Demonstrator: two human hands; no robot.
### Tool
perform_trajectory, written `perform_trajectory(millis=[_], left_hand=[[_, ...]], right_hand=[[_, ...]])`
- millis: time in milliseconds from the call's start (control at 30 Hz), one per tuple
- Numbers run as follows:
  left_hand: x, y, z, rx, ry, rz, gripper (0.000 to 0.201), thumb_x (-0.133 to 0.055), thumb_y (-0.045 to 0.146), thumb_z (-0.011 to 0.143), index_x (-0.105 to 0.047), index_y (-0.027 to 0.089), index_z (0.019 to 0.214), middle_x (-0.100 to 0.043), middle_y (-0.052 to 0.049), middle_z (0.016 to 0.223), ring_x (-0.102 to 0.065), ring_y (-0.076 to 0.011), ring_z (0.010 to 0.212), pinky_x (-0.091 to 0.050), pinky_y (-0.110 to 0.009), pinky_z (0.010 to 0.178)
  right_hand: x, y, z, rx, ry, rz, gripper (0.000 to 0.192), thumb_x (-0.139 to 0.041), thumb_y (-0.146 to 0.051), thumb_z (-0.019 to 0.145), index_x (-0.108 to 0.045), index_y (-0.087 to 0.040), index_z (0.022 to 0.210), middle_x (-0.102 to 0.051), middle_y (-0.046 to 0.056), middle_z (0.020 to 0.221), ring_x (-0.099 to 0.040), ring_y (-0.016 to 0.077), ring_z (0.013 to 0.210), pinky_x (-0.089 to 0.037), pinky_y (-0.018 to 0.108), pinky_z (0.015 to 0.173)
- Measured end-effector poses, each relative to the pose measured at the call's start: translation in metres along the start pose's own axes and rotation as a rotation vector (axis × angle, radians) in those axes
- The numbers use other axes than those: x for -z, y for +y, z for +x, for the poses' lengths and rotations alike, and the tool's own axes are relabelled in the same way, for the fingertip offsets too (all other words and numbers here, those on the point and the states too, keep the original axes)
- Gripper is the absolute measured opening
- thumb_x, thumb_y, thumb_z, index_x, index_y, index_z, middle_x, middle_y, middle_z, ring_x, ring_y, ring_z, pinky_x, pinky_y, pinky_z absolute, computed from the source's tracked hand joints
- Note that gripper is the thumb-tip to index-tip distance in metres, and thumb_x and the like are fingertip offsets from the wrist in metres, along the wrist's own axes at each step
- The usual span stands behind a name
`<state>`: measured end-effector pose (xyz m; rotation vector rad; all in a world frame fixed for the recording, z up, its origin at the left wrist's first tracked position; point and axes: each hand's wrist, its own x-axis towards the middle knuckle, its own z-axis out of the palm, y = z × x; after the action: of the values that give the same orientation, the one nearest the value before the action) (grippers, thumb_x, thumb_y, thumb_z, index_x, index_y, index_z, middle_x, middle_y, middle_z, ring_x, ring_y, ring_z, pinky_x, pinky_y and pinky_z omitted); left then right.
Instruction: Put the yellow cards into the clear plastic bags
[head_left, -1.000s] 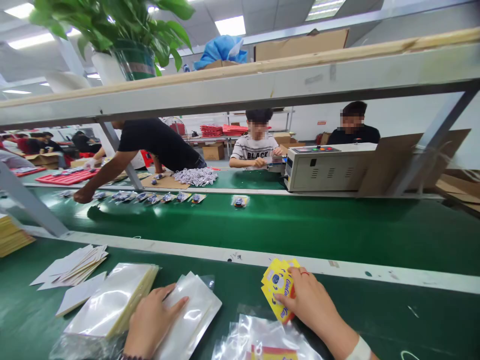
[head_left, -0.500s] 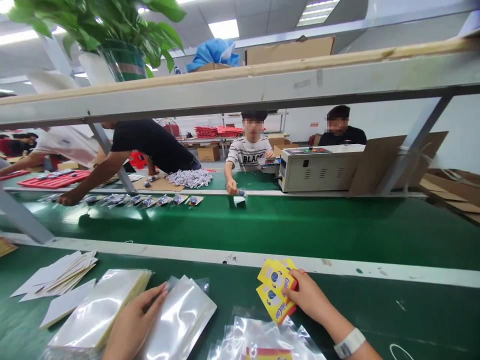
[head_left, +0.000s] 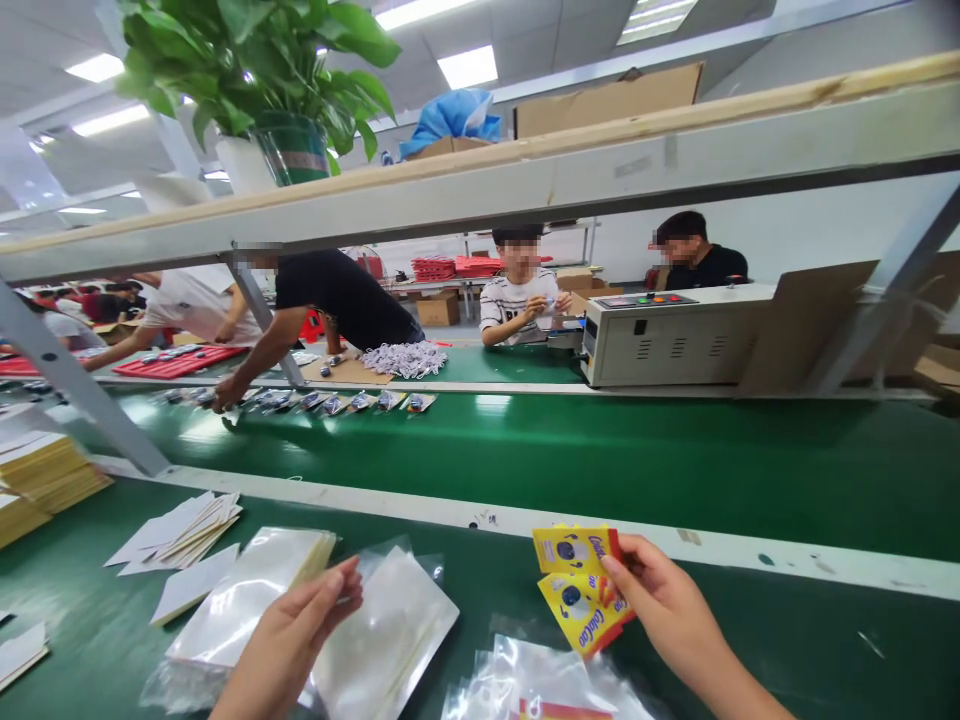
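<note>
Right hand low and right of centre, fingers pinched on a small fan of yellow printed cards, held up just above the green counter. Left hand low and left of centre, fingers half curled and loosely apart, tips resting on a clear plastic bag; nothing gripped. Just left of that bag, a thick stack of clear bags, edge to edge with it. More loose clear bags in a heap under the cards, near the bottom edge. Farther left, a spread of white paper slips, and at the far left edge stacked yellow sheets.

Beyond the counter, past a pale rail, a wide green conveyor belt carrying a row of small packets. Across the belt, a grey control box with coloured buttons, and several other people seated or leaning, one arm stretched down to the packets. Overhead, a long shelf beam cutting across the upper view, bearing a potted plant and cardboard boxes.
</note>
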<state>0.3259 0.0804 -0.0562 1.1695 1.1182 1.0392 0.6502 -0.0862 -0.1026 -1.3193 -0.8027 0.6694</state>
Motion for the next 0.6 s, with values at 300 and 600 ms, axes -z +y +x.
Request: perform_trajectory(millis=[300,600], left_hand=[[-0.069,0.007,-0.056,-0.308,-0.119,0.312,0.014,-0.083,0.043,0.057,-0.081,0.03,0.063,-0.08,-0.005,0.069,-0.074,-0.027,0.068,-0.061,-0.035,0.071],[-0.079,-0.001,-0.06,-0.373,-0.145,0.271,0.018,-0.085,0.038,0.057,-0.082,0.033,0.074,-0.081,-0.005,0.08,-0.074,-0.025,0.077,-0.059,-0.031,0.077]], right_hand=[[-0.057,-0.047,-0.027,0.461,0.197,0.155,0.01,-0.072,-0.032,0.082,-0.068,-0.028,0.09,-0.071,0.004,0.086,-0.07,0.0179,0.077,-0.06,0.028,0.07],[-0.059,-0.041,-0.024,0.619,0.154,0.156,0.015,-0.067,-0.018,0.086,-0.066,-0.028,0.097,-0.07,0.004,0.087,-0.07,0.017,0.078,-0.06,0.025,0.067]])
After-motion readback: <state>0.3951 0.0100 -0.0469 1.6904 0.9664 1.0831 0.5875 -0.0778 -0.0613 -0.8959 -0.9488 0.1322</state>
